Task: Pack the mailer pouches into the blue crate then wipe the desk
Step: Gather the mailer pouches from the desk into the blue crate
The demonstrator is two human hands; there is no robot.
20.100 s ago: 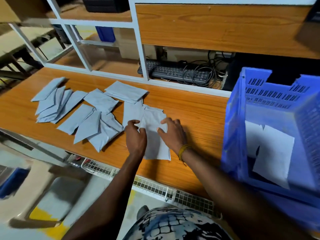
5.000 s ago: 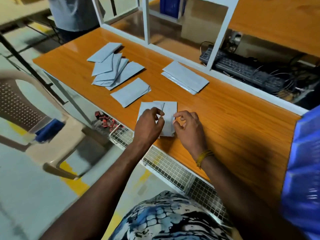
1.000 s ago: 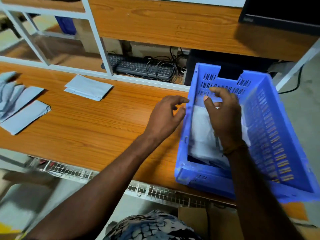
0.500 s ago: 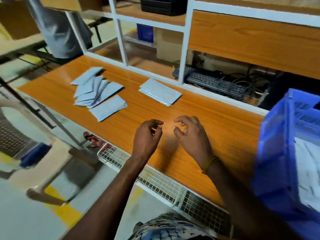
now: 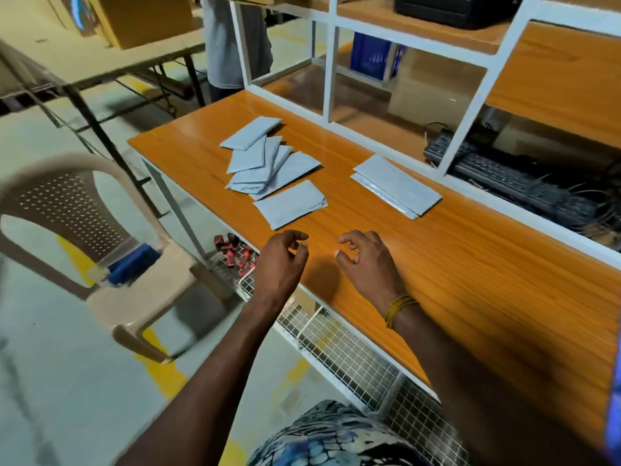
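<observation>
Hovering empty, loosely curled fingers of left hand (image 5: 280, 260) and right hand (image 5: 366, 260); crate (image 5: 615, 391) mostly cut off.

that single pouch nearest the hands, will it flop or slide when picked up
The pouch is probably floppy and light: it lies thin and flat with a crumpled right end. On the glossy desk it may slide, so pinching an edge seems safer.

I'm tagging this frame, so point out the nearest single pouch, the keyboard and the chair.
nearest pouch (image 5: 289, 204), head view, middle of its flat face
keyboard (image 5: 504, 174), head view, on its keys
chair (image 5: 69, 210), head view, perforated backrest
</observation>
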